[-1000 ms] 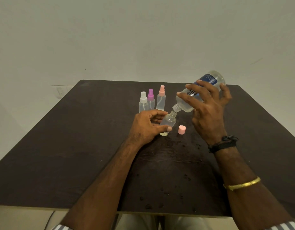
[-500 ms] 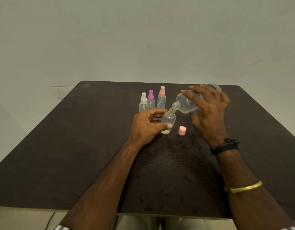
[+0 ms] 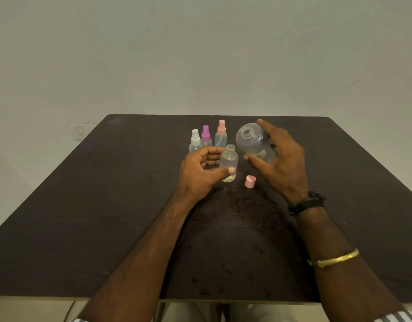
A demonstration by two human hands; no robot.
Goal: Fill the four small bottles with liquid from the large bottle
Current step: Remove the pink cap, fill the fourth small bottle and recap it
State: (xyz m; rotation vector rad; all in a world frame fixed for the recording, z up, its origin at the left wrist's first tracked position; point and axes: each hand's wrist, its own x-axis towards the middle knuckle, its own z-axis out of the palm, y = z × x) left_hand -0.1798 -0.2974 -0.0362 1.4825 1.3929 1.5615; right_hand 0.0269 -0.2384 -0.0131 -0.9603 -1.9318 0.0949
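My left hand (image 3: 200,173) grips an uncapped small clear bottle (image 3: 228,159) that stands upright on the dark table (image 3: 107,205). My right hand (image 3: 281,163) holds the large clear bottle (image 3: 252,140) just right of it, nearly upright, its open mouth turned toward me and clear of the small bottle. Behind my left hand stand three small spray bottles with a white top (image 3: 195,138), a purple top (image 3: 205,133) and a pink top (image 3: 221,131). A loose pink cap (image 3: 250,181) lies on the table between my hands.
Dark droplets and wet patches (image 3: 223,270) speckle the table toward its near edge. A plain wall rises behind the table, with a socket plate (image 3: 79,130) low at the left.
My right hand has swung the large bottle back from its steep pouring tilt over the small bottle's mouth to nearly upright. The left hand has set the small bottle upright.
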